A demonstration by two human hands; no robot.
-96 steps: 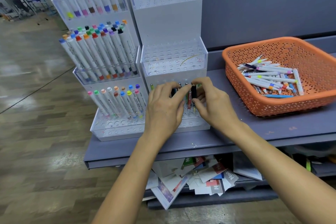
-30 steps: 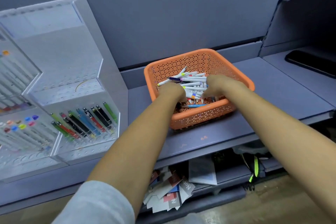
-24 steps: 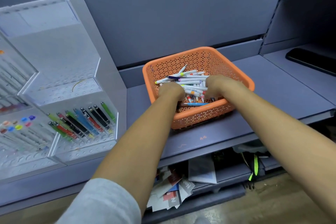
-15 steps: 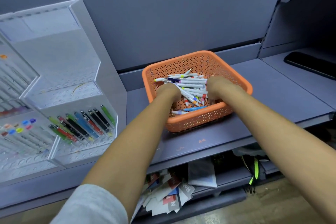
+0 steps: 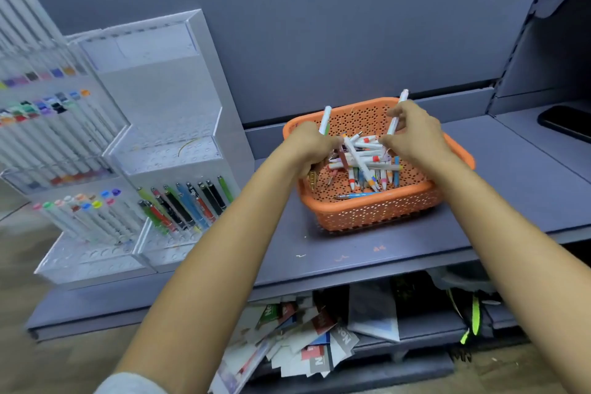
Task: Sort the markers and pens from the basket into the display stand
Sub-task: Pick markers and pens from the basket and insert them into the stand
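- Half a second ago both hands were sunk in the pile [image 5: 364,160] inside the orange basket [image 5: 377,217], and no marker stood above them. Now one marker has been raised in each hand.
- The left hand [image 5: 308,145] is curled round the lower part of a white marker [image 5: 325,118]. A touch of green is seen just above the fingers.
- A second white marker [image 5: 397,112] is held in the right hand [image 5: 414,134], apparently pinched between thumb and fingers, though the grip is blurred and cannot be read finely.
- Both markers are above the basket, over its far half. The rest lie loose and crossed on the basket floor.
- The left marker's long axis is near upright, its free end pointed up and slightly right. Its lower end is hidden in the hand.
- The right marker is more tilted, its free end pointed up and right toward the back wall and its lower end down toward the pile.
- The pick is judged done for this pair. The carry to the display stand [image 5: 172,150], well apart on the left of the shelf [image 5: 319,253], is not yet begun.
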